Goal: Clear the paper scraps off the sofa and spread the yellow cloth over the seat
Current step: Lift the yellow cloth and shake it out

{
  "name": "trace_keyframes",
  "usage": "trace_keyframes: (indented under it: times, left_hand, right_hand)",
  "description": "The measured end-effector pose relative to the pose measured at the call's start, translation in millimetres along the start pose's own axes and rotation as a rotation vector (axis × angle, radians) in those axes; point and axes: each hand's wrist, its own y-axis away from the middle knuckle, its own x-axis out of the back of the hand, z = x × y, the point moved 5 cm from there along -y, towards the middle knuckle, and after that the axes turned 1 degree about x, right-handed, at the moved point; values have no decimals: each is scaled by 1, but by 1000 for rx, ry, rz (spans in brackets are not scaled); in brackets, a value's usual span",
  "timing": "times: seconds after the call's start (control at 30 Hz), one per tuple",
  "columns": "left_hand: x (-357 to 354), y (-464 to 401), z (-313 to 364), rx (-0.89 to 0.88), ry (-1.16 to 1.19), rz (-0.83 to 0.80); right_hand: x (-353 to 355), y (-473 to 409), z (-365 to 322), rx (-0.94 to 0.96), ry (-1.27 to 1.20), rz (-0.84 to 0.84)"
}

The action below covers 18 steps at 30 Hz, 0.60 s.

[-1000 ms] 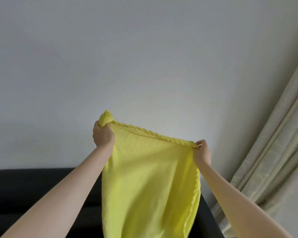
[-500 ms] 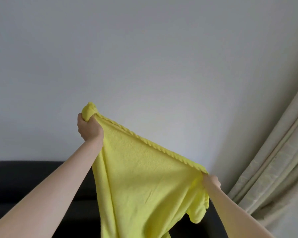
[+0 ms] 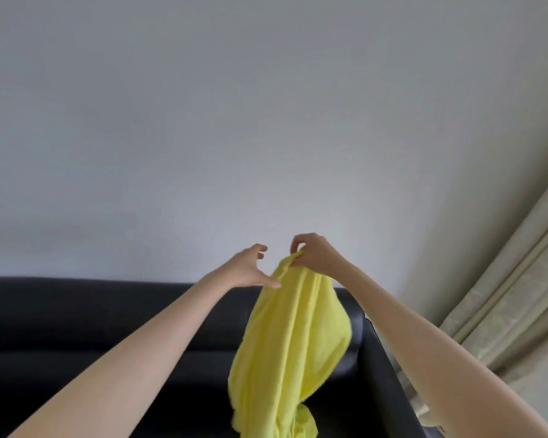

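With my right hand (image 3: 314, 252) pinching the cloth (image 3: 293, 346) by its top so it hangs bunched over the sofa (image 3: 108, 311), and my left hand (image 3: 250, 267) spread empty beside it, I'd catch a second corner and pull wide.

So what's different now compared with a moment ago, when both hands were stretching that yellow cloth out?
The left hand has let go of the yellow cloth and moved in beside it, fingers open. The right hand has come inward and now pinches the top alone, so the cloth hangs bunched instead of stretched. The black sofa, wall and curtain are unchanged.
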Motion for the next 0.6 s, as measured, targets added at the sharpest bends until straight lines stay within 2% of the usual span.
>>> trace_keyframes:
  times: [0.07,0.13,0.23,0.3,0.4,0.47,0.6]
  left_hand:
    - [-15,-3,12,-75,-9,-90]
    - [-23,-6,11,-149,65,-95]
    - [-21,-3,-3,-105,127,91]
    - [-15,1,-9,-125,97,247]
    - [-7,15,-9,-161,115,392]
    - [-2,23,-4,-189,114,434]
    - [13,40,0,-176,209,612]
  right_hand:
    - [0,-3,-22,32,-16,21]
    - [1,-2,-29,62,-48,55]
    - [0,1,-21,66,-105,45]
    - [-8,6,-7,38,-103,-51]
    - [-31,13,26,-69,106,-240]
    - [-47,17,49,-144,196,-259]
    - [-66,30,93,-301,-2,-215]
